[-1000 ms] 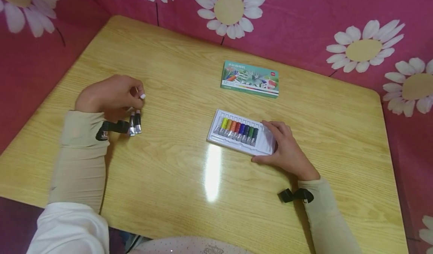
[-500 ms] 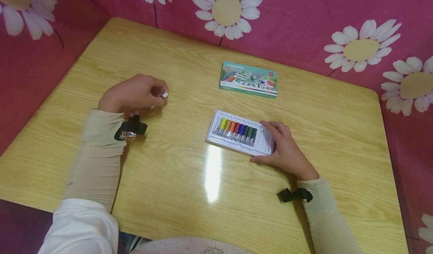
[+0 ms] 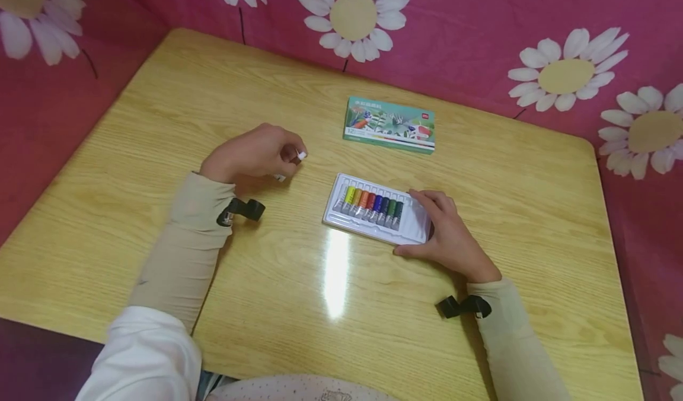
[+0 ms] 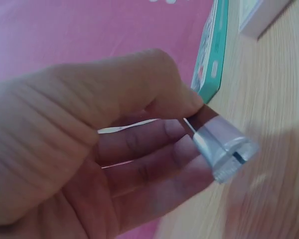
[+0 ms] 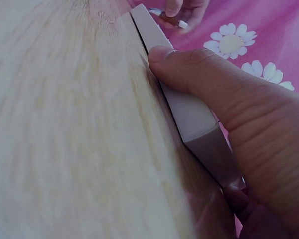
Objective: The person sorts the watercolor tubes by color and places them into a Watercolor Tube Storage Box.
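Observation:
My left hand (image 3: 256, 152) pinches a small paint tube (image 4: 217, 144) above the table, left of the white plastic tray (image 3: 416, 229). The tube has a brown body and a silver crimped end; its white cap (image 5: 182, 24) shows in the right wrist view. In the head view the fingers cover most of it. My right hand (image 3: 450, 238) grips the tray's right end, thumb along the near side and fingers at the far side. Several coloured paint tubes (image 3: 370, 204) lie side by side in the tray, with bare slots at its right.
A green paint box (image 3: 389, 125) printed with flowers lies flat behind the tray. The wooden table (image 3: 288, 288) reaches a pink wall covering (image 3: 459, 33) with white daisies. A black camera mount (image 3: 248, 210) sits on the left wrist.
My left hand has moved right toward the tray, carrying the tube. Two dark tubes seen earlier beside the left wrist are now hidden by the arm. The right hand stays on the tray.

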Available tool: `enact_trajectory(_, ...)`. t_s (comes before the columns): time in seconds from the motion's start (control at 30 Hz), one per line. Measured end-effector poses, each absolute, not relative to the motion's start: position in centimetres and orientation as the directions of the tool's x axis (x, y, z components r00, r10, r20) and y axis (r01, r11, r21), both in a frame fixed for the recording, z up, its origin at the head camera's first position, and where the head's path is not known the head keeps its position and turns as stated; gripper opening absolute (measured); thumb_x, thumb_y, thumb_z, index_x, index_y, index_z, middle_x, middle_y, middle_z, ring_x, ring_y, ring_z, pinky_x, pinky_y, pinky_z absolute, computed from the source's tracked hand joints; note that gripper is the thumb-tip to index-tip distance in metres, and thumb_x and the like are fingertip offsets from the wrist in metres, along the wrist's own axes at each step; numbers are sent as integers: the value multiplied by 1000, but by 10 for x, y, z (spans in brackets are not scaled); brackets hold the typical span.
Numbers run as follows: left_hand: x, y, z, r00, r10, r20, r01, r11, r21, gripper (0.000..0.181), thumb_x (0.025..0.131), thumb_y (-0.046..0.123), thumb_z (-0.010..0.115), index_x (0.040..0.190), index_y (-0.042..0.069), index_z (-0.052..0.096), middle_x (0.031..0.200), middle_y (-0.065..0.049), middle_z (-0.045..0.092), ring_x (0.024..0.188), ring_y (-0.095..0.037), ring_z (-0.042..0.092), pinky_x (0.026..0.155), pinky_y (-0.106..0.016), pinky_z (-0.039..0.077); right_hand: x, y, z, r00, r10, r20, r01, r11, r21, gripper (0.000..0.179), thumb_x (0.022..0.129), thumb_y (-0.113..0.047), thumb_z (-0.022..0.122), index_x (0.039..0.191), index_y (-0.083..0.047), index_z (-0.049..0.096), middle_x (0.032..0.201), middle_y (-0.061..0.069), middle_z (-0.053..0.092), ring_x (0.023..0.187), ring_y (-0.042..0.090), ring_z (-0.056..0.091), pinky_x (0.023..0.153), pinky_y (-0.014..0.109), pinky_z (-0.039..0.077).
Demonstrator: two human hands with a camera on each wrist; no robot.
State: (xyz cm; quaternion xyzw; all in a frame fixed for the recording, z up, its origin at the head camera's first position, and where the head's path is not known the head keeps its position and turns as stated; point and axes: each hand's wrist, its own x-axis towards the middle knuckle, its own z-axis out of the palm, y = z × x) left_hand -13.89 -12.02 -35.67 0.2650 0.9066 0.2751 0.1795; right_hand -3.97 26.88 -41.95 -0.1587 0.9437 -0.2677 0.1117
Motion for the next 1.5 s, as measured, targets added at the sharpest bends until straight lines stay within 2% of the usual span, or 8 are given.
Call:
enact_trajectory(0.17, -140, -101, -355, -774, 607, -182, 397, 688, 607, 31, 92, 13, 67, 122, 5, 72, 109, -9, 74, 97, -21, 65, 91, -38, 55, -41, 270, -418, -922, -357, -147, -227, 809, -542, 119, 68, -62, 90, 163, -21, 32, 158, 12, 34, 143, 31, 34, 118, 59, 38)
enact_trajectory(0.3, -140, -85, -354, -759, 619, -204, 384, 678, 627, 36, 95, 15, 69, 130, 7, 69, 118, -9, 75, 105, -21, 67, 98, -39, 56, -42, 271, -417, -921, -354, -161, -217, 811, -544, 121, 67, -64, 90, 163, -23, 30, 159, 12, 33, 143, 32, 35, 119, 60, 38)
enact_trajectory(0.5, -139, -65, -355, -735, 633, -244, 345, 659, 668, 40, 97, 19, 72, 137, 16, 65, 121, -5, 73, 109, -21, 65, 99, -36, 55, -43, 272, -415, -919, -347, -187, -199, 818, -539, 123, 65, -66, 90, 164, -25, 29, 160, 13, 32, 143, 34, 36, 120, 60, 37)
enact_trajectory(0.83, -140, -28, -359, -685, 700, -199, 428, 609, 668, 33, 95, 26, 76, 126, 18, 69, 105, -2, 71, 97, -19, 61, 88, -31, 51, -43, 277, -412, -912, -354, -208, -188, 811, -554, 121, 67, -63, 90, 164, -26, 28, 160, 14, 33, 142, 35, 39, 120, 62, 35)
enact_trajectory(1.03, -137, -8, -361, -706, 692, -149, 429, 585, 688, 35, 91, 25, 81, 121, 14, 68, 99, -3, 71, 93, -18, 62, 87, -32, 51, -43, 280, -413, -907, -373, -196, -199, 789, -581, 120, 67, -60, 92, 163, -25, 30, 160, 12, 34, 140, 34, 41, 121, 61, 34)
enact_trajectory(1.23, -132, 5, -362, -723, 677, -138, 395, 569, 721, 37, 91, 21, 81, 123, 12, 66, 101, -3, 74, 91, -16, 67, 89, -32, 55, -45, 281, -414, -901, -392, -186, -224, 788, -574, 117, 68, -59, 92, 163, -26, 31, 160, 12, 34, 140, 33, 41, 121, 61, 35)
enact_trajectory(1.5, -128, 23, -365, -708, 699, -104, 436, 548, 714, 32, 92, 24, 80, 121, 14, 70, 95, -2, 75, 78, -15, 65, 78, -28, 52, -45, 283, -414, -897, -398, -193, -222, 783, -581, 117, 68, -56, 93, 163, -25, 31, 160, 11, 33, 141, 32, 40, 121, 59, 35)
